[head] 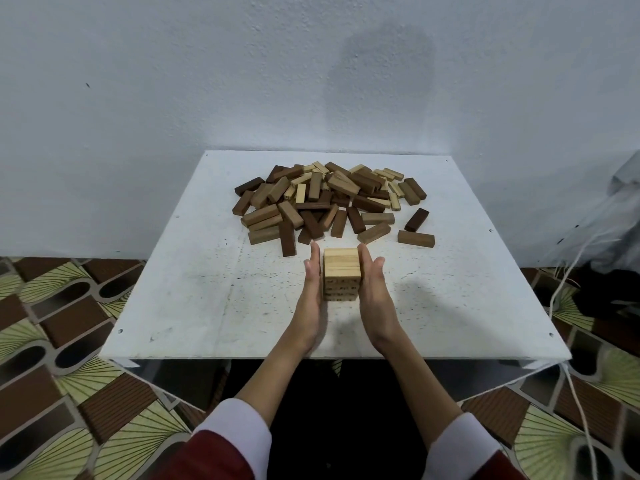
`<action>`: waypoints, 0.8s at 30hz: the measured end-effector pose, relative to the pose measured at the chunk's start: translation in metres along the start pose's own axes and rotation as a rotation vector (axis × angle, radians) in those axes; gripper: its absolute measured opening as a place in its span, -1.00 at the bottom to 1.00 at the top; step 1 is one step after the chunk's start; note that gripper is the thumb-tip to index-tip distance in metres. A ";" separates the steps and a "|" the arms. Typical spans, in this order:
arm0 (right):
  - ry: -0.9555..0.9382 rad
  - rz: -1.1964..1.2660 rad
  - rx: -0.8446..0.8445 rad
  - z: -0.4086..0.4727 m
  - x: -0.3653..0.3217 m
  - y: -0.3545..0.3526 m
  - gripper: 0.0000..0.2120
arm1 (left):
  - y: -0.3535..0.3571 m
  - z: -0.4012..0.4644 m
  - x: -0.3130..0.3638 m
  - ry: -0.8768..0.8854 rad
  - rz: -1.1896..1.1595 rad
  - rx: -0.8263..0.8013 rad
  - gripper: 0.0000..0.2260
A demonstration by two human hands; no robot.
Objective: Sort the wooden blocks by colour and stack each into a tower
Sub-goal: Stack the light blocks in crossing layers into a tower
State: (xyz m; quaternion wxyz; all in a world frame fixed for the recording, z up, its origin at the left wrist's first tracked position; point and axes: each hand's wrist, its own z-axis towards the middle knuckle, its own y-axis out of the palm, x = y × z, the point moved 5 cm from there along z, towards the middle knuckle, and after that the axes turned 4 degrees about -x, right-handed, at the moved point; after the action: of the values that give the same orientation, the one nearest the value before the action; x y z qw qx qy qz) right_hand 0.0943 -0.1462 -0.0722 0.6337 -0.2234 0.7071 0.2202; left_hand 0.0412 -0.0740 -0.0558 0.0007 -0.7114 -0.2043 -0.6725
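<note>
On the worktop, head view:
Light tower point(341, 275): pale blocks stacked in crossed layers, standing upright near the middle of the white worktop point(194, 289), nearer its front edge.
Left hand point(313, 289): fingers straight and together, palm flat against the tower's left side.
Right hand point(372, 289): fingers straight, thumb apart, palm flat against the tower's right side.
Loose pile point(329, 199): dark, mid-brown and pale blocks mixed, toward the worktop's far edge, just beyond the fingertips.

Light-wood tower point(340, 274) upright at table centre-front; mixed brown, tan, pale blocks point(329, 199) heaped behind.
</note>
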 end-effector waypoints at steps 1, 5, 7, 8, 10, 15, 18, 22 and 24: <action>0.015 0.010 0.002 0.000 0.001 0.000 -0.45 | 0.000 0.000 0.000 -0.002 -0.010 -0.001 -0.54; 0.036 0.063 0.001 0.000 0.002 0.003 -0.43 | 0.003 0.000 0.002 0.007 -0.027 0.016 -0.66; 0.041 0.088 0.003 0.001 0.003 0.003 -0.42 | 0.005 -0.001 0.004 0.002 -0.046 0.019 -0.69; 0.041 0.093 0.003 0.001 0.003 0.003 -0.42 | 0.005 -0.001 0.004 -0.001 -0.047 0.024 -0.69; 0.042 0.097 0.000 0.001 0.003 0.003 -0.43 | 0.003 0.001 0.001 -0.004 -0.036 0.032 -0.70; 0.040 0.129 -0.009 0.000 0.001 0.005 -0.31 | -0.001 0.005 -0.002 -0.004 -0.017 0.027 -0.71; 0.041 0.145 0.003 0.001 0.003 0.004 -0.34 | -0.004 0.006 -0.008 -0.016 -0.016 0.031 -0.65; 0.048 0.187 0.005 0.002 0.009 0.002 -0.44 | -0.006 0.006 -0.010 -0.018 -0.042 0.027 -0.59; 0.046 0.178 0.001 0.002 0.009 0.002 -0.43 | -0.008 0.005 -0.013 -0.020 -0.045 0.041 -0.59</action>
State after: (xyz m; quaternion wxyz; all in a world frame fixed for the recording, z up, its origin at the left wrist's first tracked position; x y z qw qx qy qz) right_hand 0.0943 -0.1438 -0.0811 0.5954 -0.1641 0.7387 0.2701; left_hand 0.0436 -0.0686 -0.0707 -0.0018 -0.7133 -0.2340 -0.6607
